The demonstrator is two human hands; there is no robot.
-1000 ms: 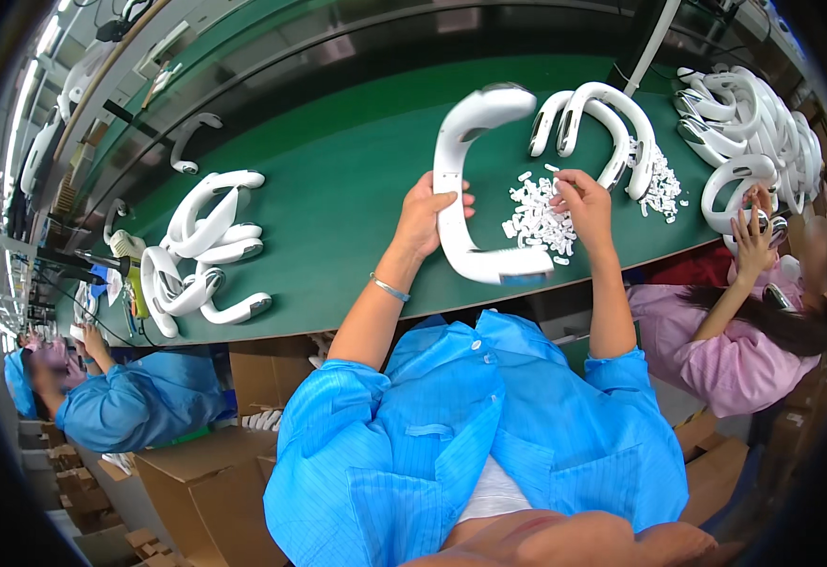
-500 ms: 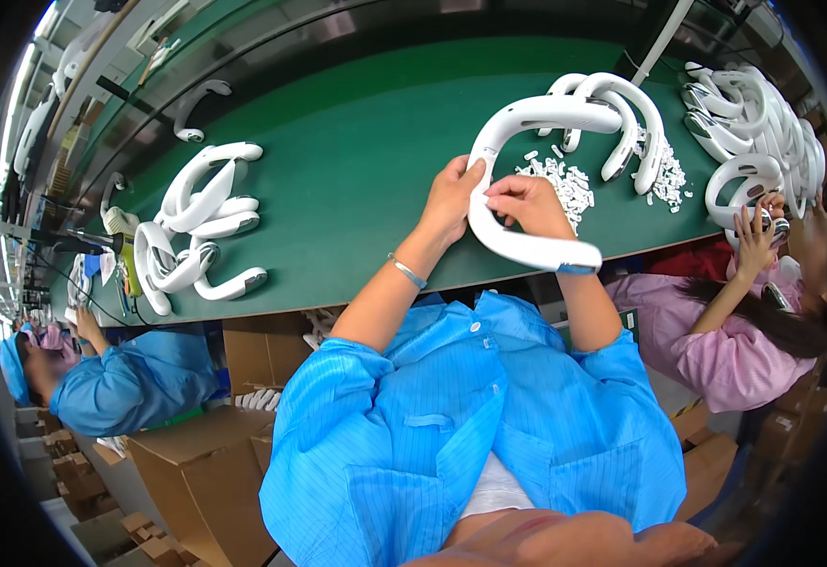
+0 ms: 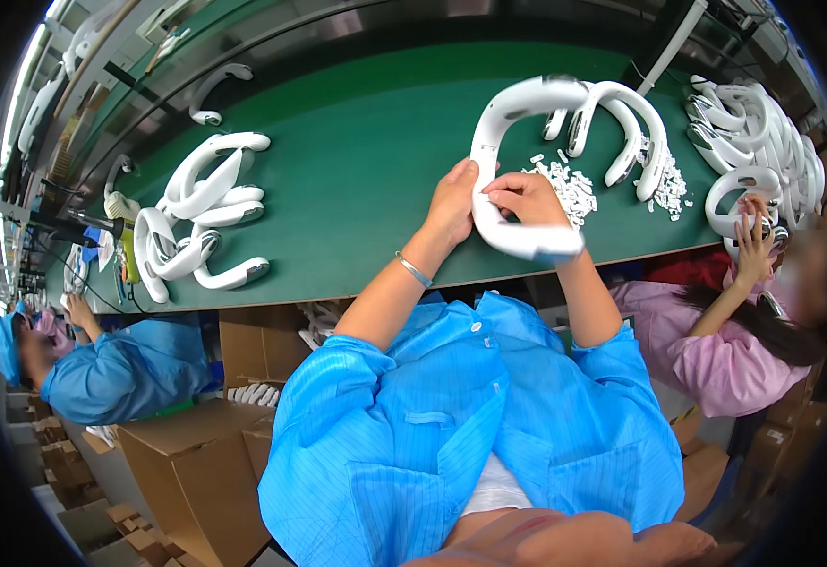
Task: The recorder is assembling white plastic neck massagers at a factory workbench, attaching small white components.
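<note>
A white C-shaped neck fan (image 3: pixel 485 142) is held up over the front of the green bench, its two ends smeared by motion. My left hand (image 3: pixel 453 200) is closed round the outer side of its middle. My right hand (image 3: pixel 527 200) is inside the curve, thumb and fingers pinched against the inner edge. Whether a small piece is between those fingertips is hidden. Small white plastic pieces (image 3: pixel 574 194) lie in a loose pile just behind my right hand. More white neck fans (image 3: pixel 654 118) stand beyond it, beside a second pile of pieces (image 3: pixel 670 189).
Several neck fans (image 3: pixel 210 194) lie together on the bench (image 3: pixel 357 142) at left. A heap of them (image 3: pixel 763 132) is at far right, before a co-worker in pink (image 3: pixel 706 331). Another co-worker in blue (image 3: pixel 130 369) is at left. Cardboard boxes (image 3: pixel 196 472) stand below the bench.
The held neck fan has tilted, its ends shifting left and its lower end rising slightly. Both hands keep their places on it.
</note>
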